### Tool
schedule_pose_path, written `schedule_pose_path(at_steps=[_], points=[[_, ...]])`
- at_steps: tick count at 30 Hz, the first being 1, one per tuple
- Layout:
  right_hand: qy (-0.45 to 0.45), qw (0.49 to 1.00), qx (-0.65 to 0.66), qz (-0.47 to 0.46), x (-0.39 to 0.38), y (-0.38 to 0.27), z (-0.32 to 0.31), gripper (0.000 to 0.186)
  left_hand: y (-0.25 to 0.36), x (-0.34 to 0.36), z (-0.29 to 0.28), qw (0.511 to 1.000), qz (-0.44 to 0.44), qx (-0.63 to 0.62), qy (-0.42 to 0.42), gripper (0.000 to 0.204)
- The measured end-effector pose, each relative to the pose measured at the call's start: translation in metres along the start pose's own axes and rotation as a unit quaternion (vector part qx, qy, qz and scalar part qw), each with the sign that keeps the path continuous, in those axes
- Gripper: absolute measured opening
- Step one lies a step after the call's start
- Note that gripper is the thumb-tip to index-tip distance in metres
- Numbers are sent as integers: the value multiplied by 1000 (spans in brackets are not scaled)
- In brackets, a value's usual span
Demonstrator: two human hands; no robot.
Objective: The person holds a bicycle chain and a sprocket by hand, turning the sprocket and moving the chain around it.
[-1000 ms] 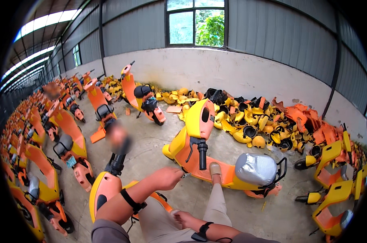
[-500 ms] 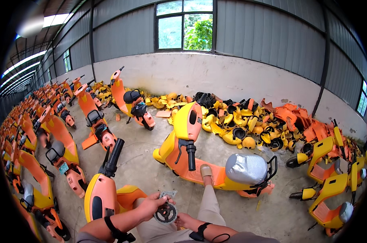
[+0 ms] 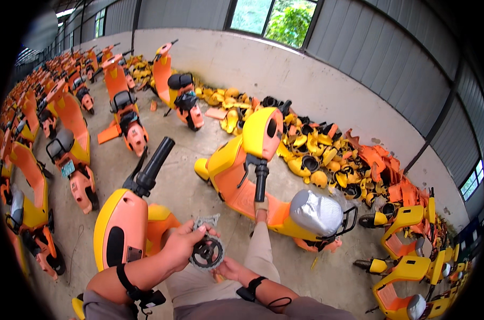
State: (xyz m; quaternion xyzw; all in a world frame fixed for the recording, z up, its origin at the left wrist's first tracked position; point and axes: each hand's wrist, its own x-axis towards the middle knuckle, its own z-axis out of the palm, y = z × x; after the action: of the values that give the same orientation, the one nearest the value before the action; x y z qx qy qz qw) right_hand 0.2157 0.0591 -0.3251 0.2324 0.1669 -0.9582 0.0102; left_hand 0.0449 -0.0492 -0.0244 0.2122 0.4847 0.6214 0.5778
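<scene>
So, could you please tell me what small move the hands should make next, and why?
Probably bring the right hand up to steady the lower right edge of the wheel: the left hand grips it from the upper left, and the right is close below, though whether it already touches is hard to tell.

No words or numbers can be read. At nine o'clock in the head view, a small teal rectangular plate (image 3: 67, 169) on the rear of an orange-and-yellow plastic-bodied scooter (image 3: 78, 128) bears pale marks too small to make out.
</scene>
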Motion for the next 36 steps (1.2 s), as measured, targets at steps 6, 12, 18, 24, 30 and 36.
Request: schedule_pose_path(at_steps=[6,12,18,24,30,36], points=[[41,997,-37,-60,-13,-17,49,29,1,4,0,999,35,41,-4,23],[-100,995,-7,6,-27,-28,80,55,-15,2,-1,999,23,43,10,25],[-420,906,-48,18,-53,-45,102,96,-18,-5,-2,996,-66,53,-10,26],[-348,926,-146,9,-78,-62,157,88,-2,-4,6,988,-143,56,20,23],[-204,968,-143,-9,-101,-55,186,70,-6,1,3,997,-71,3,-26,27],[-231,965,-105,-67,-110,-46,187,74,-10,-1,4,989,-98,-91,-69,46]])
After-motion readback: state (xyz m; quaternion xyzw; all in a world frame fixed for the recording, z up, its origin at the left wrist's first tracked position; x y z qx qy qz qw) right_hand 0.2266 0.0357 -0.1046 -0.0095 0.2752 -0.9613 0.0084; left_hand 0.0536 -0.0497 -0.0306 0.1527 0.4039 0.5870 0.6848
